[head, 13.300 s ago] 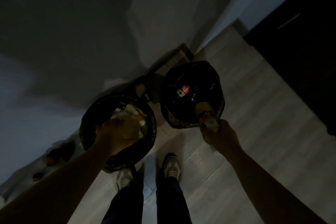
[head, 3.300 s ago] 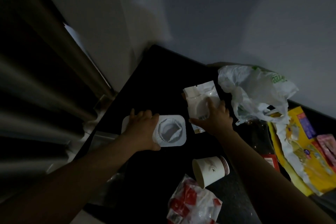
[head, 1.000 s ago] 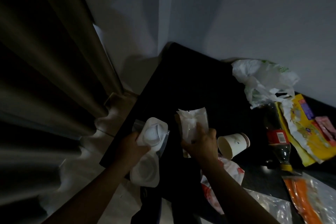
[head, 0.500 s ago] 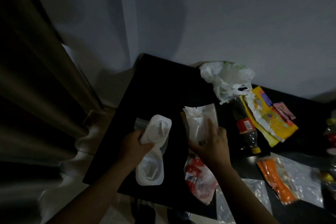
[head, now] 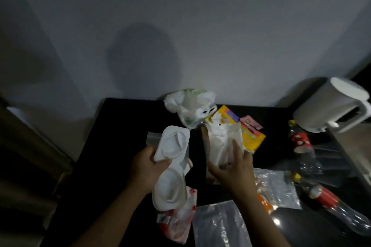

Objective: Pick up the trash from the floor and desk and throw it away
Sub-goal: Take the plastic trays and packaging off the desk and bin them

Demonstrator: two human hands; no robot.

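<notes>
Your left hand (head: pixel 144 168) curls its fingers round a white tray (head: pixel 170 146); your right hand (head: pixel 234 170) grips a pouch (head: pixel 218 142), both held above the tabletop (head: pixel 120 126). Below lie a red packet (head: pixel 176 224) and a clear bag (head: pixel 218 224). A white bag (head: pixel 188 106) and a yellow wrapper (head: pixel 252 138) lie far, a bottle (head: pixel 325 200) and a kettle (head: pixel 329 106) right.

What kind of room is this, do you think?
Likely a bedroom or hotel room: a black desk against a plain wall, a white electric kettle, a yellow snack wrapper and a plastic bottle.

On the desk (head: pixel 120 136), kettle (head: pixel 325 110) at right rear (bottle (head: pixel 329 202) before it), bag (head: pixel 188 104) behind centre
</notes>
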